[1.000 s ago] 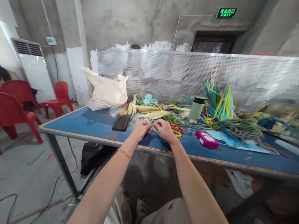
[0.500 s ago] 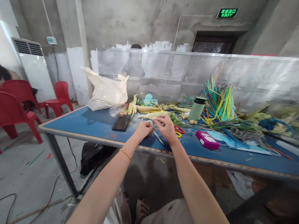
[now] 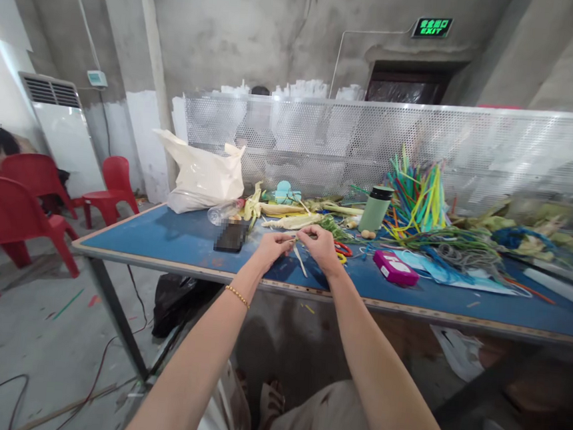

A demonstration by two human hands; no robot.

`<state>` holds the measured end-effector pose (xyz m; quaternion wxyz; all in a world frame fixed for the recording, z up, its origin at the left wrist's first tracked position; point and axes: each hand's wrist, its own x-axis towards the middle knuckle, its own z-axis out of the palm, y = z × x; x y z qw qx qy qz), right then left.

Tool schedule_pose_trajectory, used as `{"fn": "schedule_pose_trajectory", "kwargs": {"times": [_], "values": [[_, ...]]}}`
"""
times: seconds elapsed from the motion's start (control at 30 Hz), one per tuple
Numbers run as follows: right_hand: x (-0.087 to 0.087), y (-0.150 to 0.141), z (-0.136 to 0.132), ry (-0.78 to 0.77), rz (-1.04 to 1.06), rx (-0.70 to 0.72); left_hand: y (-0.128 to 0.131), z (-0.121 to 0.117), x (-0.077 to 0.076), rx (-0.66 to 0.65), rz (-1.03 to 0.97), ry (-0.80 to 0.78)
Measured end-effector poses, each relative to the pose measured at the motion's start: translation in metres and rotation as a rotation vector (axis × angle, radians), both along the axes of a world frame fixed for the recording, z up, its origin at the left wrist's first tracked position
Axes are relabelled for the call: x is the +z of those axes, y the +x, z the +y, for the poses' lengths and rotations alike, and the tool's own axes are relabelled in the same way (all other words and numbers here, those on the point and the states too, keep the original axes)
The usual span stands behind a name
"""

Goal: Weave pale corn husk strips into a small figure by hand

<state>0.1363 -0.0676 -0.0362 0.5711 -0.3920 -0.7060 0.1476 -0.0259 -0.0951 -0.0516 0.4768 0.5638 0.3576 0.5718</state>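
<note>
Above the near edge of the blue table, my left hand (image 3: 272,249) and my right hand (image 3: 320,247) meet with fingertips pinched close together. Between them is a thin pale strip (image 3: 301,262), which looks like corn husk. Its loose end hangs down below the fingers towards the tabletop. The part inside the pinches is small and mostly covered by fingers. Just beyond my hands lies a pale corn husk (image 3: 290,222). Close to the right of my right hand are red and yellow loop handles (image 3: 344,249), perhaps of scissors.
A phone (image 3: 230,237) and a white plastic bag (image 3: 207,176) are left on the blue table (image 3: 149,236). Rightward stand a green bottle (image 3: 376,211), a purple box (image 3: 395,269), blue masks (image 3: 454,276) and bundled colourful strips (image 3: 421,193). A perforated metal screen (image 3: 324,128) runs behind.
The fingers of my right hand have lowered slightly and straightened beside the left fingertips. The strip's hanging end has swung a little and now hangs straighter.
</note>
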Motion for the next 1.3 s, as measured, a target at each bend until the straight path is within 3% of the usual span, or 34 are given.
{"fn": "schedule_pose_trajectory", "kwargs": {"times": [0.27,0.67,0.93,1.3], "values": [[-0.0002,-0.0043,-0.0035,-0.034,0.014,0.062,-0.0009,0.0053,-0.0047,0.140,-0.006,0.033],[-0.0010,-0.0056,-0.0032,0.026,-0.062,0.118,0.0065,0.0004,0.0017,0.087,-0.011,0.021],[-0.0033,-0.0051,-0.0008,0.035,-0.157,0.026,0.0046,-0.0016,0.0033,0.017,0.165,0.107],[-0.0034,-0.0064,-0.0021,0.005,-0.139,-0.060,0.0045,0.0013,0.0008,0.003,0.166,0.124]]}}
